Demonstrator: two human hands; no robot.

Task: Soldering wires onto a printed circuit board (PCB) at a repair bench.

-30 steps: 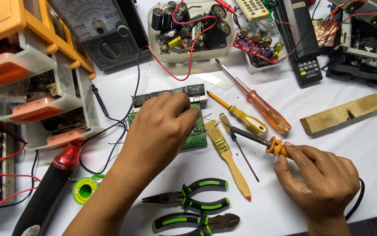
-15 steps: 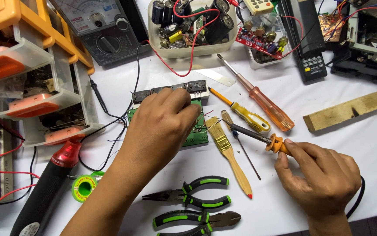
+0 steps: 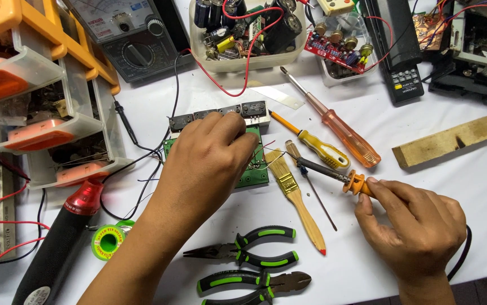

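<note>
Gripped in the right hand [image 3: 418, 226] is a soldering iron [image 3: 334, 174], held pencil-fashion at its orange collar with the fingers closed around the handle, its dark tip angled toward the green circuit board [image 3: 255, 176]. The left hand [image 3: 207, 164] is laid flat over that board, fingers curled down onto it beside the row of black transistors [image 3: 238, 110] at its far edge; whether anything is pinched beneath those fingers cannot be told.

For the joint to be made well, the board should be kept pinned firmly and the tip brought in low from the right, clear of the thin loose wires [image 3: 266, 161] at the board's right edge.

Nearest the body, two pairs of green-handled pliers [image 3: 255, 265] are laid just below the board, with a small brush [image 3: 297, 197] and a thin probe between the hands. To the left, a red-and-black tool [image 3: 63, 237] and a reel of solder [image 3: 108, 240] are set close by. Room for the iron is narrow: a yellow screwdriver [image 3: 317, 147] and an orange screwdriver [image 3: 339, 127] lie just beyond its path. Farther right a wooden block [image 3: 449, 141] is placed well apart. At the far edge sit a meter [image 3: 130, 39], a tub of parts [image 3: 243, 34] and orange-drawered bins [image 3: 34, 96].
</note>
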